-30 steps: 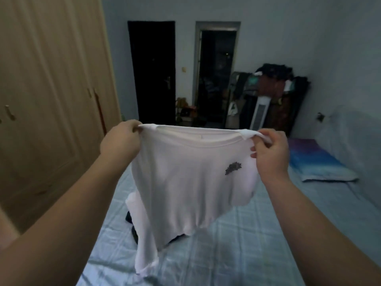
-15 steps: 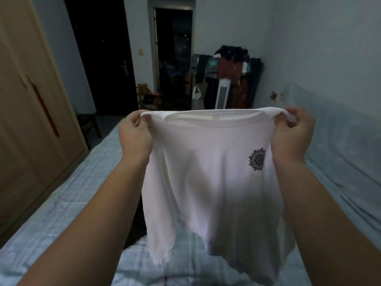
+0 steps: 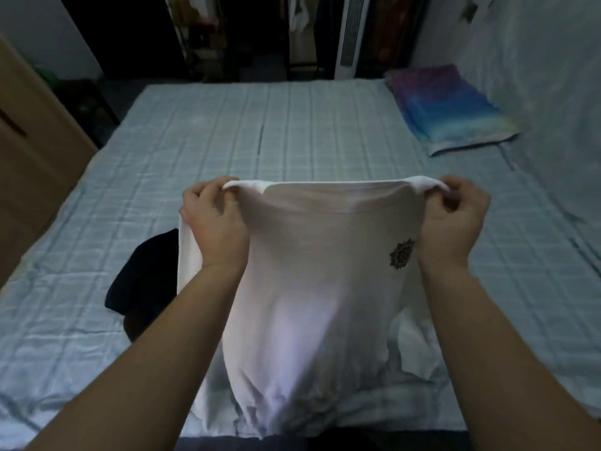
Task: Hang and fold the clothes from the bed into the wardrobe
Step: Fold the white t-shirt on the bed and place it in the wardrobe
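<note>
White T-shirt [image 3: 309,288] held up over the bed [image 3: 292,131].
Left hand [image 3: 213,222] and right hand [image 3: 453,219] each pinch a shoulder; its hem rests on the sheet beside a dark garment [image 3: 143,288].

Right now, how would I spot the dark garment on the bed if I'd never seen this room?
Start at the bed with its pale blue checked sheet. Near its front edge, two hands hold up a white T-shirt; look just beside the left hand and forearm. There lies the dark garment, a crumpled black heap, the only dark cloth on the sheet, unlike the colourful pillow at the far right.
</note>
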Demonstrator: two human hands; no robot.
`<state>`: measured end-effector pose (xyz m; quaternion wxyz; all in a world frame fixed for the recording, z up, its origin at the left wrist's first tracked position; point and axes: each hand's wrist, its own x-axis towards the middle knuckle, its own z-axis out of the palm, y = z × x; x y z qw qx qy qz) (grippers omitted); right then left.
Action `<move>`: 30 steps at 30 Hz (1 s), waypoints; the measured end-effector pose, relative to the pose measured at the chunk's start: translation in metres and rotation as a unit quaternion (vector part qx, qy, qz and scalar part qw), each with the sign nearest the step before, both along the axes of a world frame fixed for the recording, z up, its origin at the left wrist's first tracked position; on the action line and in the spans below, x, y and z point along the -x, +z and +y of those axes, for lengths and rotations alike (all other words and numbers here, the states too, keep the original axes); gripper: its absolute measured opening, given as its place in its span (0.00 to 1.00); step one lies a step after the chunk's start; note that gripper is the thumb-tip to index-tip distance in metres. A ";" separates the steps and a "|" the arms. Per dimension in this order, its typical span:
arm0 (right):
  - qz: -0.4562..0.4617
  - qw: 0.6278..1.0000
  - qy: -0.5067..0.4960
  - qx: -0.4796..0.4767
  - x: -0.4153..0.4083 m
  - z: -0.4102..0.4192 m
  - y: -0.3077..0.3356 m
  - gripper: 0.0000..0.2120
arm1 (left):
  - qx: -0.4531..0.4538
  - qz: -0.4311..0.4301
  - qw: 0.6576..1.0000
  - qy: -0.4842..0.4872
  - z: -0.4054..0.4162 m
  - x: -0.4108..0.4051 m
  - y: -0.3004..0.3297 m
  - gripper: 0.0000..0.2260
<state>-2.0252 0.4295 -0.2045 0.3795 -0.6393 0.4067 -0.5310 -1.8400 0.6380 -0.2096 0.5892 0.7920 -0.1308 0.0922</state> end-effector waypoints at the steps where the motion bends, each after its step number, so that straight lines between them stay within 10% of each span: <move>1: 0.016 1.000 0.010 -0.021 -0.015 -0.019 -0.020 0.12 | -0.026 0.011 1.000 0.007 -0.016 -0.014 -0.020 0.09; 17: 0.320 0.935 0.106 -0.105 -0.284 -0.303 -0.391 0.10 | -0.404 0.059 0.913 -0.001 -0.281 -0.304 -0.387 0.13; 23: 0.449 0.888 0.084 -0.044 -0.300 -0.298 -0.452 0.31 | -0.437 0.143 0.888 0.003 -0.309 -0.310 -0.453 0.23; 30: 0.447 0.871 0.162 0.120 -0.272 -0.296 -0.467 0.14 | -0.407 -0.081 0.905 -0.091 -0.303 -0.269 -0.467 0.24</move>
